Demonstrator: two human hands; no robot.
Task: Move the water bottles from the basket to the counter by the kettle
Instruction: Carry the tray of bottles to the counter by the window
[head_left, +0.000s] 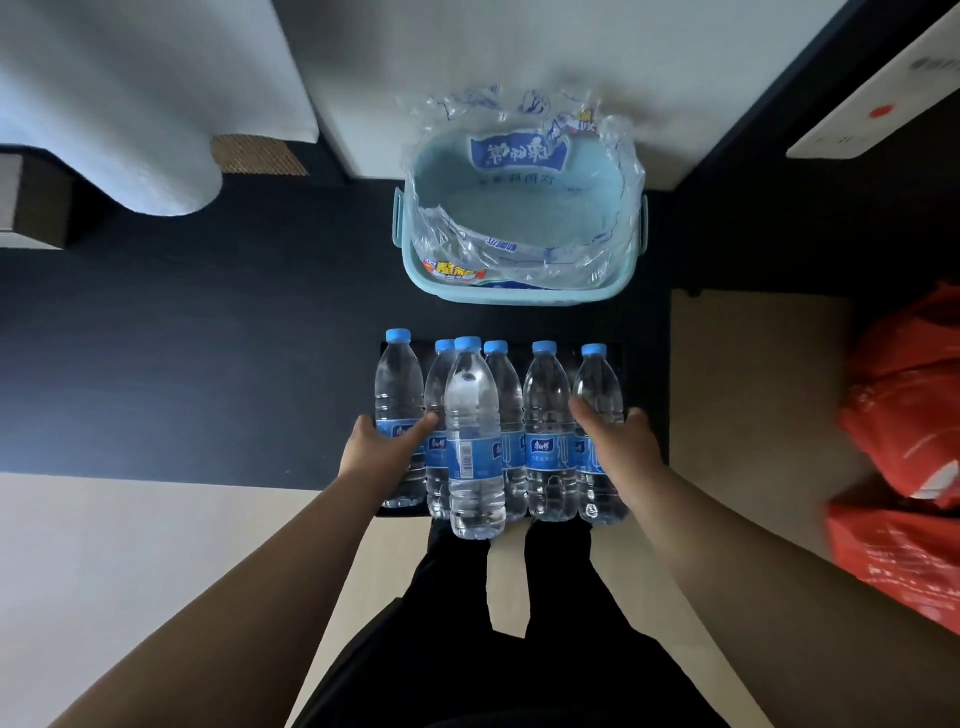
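Currently the left hand (387, 441) is wrapped around the outermost of six water bottles (548, 415) on its side, thumb across the label. The right hand (613, 441) clasps the outermost one on the other side. Four more stand packed between the two grips, touching shoulder to shoulder, all caps up. Beyond the fingertips, the pale blue basket (519, 295) holds only crumpled plastic wrap (519, 249), so the bottles look to be out of it already. No kettle is in view. Whether the row rests on the dark surface (260, 364) under the hands or is lifted off it cannot be told.

The danger is in the middle. If the row is carried as one block, the inner four are held by sideways squeeze alone. One front bottle (472, 441) sits out of line, nearer the person than either grip. It likely takes little of that pressure, so it could slide down or tip out, and the others would loosen after it.
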